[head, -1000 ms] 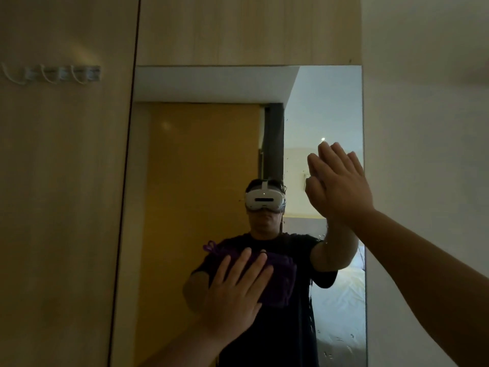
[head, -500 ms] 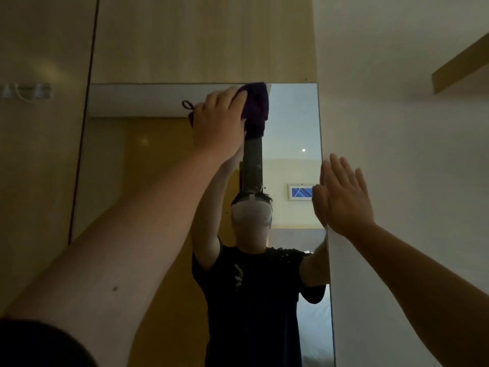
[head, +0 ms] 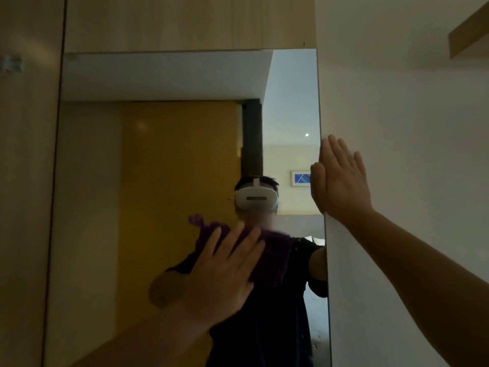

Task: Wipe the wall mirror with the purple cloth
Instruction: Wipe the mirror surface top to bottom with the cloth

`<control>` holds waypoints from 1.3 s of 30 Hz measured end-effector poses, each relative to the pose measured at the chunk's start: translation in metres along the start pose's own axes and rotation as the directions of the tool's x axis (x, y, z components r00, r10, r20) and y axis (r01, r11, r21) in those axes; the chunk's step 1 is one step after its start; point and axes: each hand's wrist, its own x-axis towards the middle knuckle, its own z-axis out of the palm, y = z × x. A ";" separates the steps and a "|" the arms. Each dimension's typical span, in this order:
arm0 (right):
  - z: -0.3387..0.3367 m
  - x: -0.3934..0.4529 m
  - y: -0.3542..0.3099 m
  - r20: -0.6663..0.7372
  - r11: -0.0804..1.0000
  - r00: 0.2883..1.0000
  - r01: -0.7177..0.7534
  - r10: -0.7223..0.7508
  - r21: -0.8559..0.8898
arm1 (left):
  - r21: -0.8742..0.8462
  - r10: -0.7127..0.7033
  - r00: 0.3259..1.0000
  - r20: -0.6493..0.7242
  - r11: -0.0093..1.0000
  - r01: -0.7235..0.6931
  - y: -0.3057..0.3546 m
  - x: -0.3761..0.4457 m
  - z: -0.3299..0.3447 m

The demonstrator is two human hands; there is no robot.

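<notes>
We press our left hand (head: 225, 271) flat, fingers straight and spread, on the soft, rumpled purple cloth (head: 272, 258), pinning it to the smooth glass of the tall rectangular wall mirror (head: 158, 181) in its lower middle, nearer the right edge. Our right hand (head: 341, 184) lies open with straight fingers on the matte white wall (head: 397, 128), touching the mirror's right edge. Pale wood-grain panelling (head: 185, 19) frames the mirror's top and left edges.

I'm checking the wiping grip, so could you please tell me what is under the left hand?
Under the left hand the purple cloth lies against the mirror, held by flat fingers. The hand covers the cloth's middle and the glass behind.
</notes>
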 end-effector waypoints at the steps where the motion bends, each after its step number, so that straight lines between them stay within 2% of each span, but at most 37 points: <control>1: 0.001 -0.001 0.000 -0.001 1.000 1.000 -0.002 0.001 -0.002 | 0.006 0.008 0.999 0.045 1.000 -0.008 0.010 -0.021 0.006; 2: 0.001 -0.001 -0.001 0.000 1.000 1.000 -0.006 0.006 -0.006 | 0.001 0.009 0.996 0.084 1.000 -0.009 0.017 -0.036 0.010; 4: 0.000 0.000 -0.001 0.016 1.000 1.000 -0.020 0.020 -0.017 | -0.037 -0.005 0.997 0.081 0.999 0.008 0.025 -0.048 0.012; 8: -0.010 -0.001 -0.001 0.037 1.000 0.999 -0.004 0.005 -0.012 | -0.152 -0.054 0.991 -0.126 0.988 0.034 0.018 -0.030 0.005; 13: -0.018 0.002 0.020 0.032 0.999 0.999 0.006 -0.005 -0.032 | -0.307 -0.264 0.930 -0.257 0.934 0.180 -0.023 0.076 -0.035; 16: -0.017 0.005 0.039 0.047 0.996 0.998 -0.025 0.029 -0.082 | -0.261 -0.323 0.881 -0.346 0.935 0.240 -0.069 0.168 -0.059; 18: -0.011 0.005 0.047 0.054 0.990 0.998 -0.012 0.020 -0.138 | -0.180 -0.320 0.896 -0.307 0.944 0.275 -0.095 0.223 -0.076; 21: -0.003 0.007 0.054 0.042 0.983 0.999 -0.018 0.026 -0.181 | -0.075 -0.335 0.936 -0.111 0.942 0.328 -0.110 0.275 -0.075; 23: 0.000 0.006 0.055 0.038 0.982 0.999 -0.013 0.020 -0.190 | -0.003 -0.329 0.940 -0.091 0.944 0.330 -0.107 0.281 -0.062; 28: 0.002 0.006 0.059 0.011 0.979 1.000 0.019 -0.017 -0.204 | -0.040 -0.210 0.963 -0.171 0.978 0.206 -0.065 0.225 -0.040; 34: 0.002 0.005 0.059 -0.026 0.986 0.999 0.019 -0.023 -0.166 | -0.136 0.014 0.999 -0.049 0.991 -0.020 0.053 0.081 -0.006; 39: -0.002 0.001 0.054 0.001 0.987 1.000 -0.008 0.008 -0.158 | -0.099 0.122 0.991 0.054 0.988 -0.116 0.104 0.002 0.011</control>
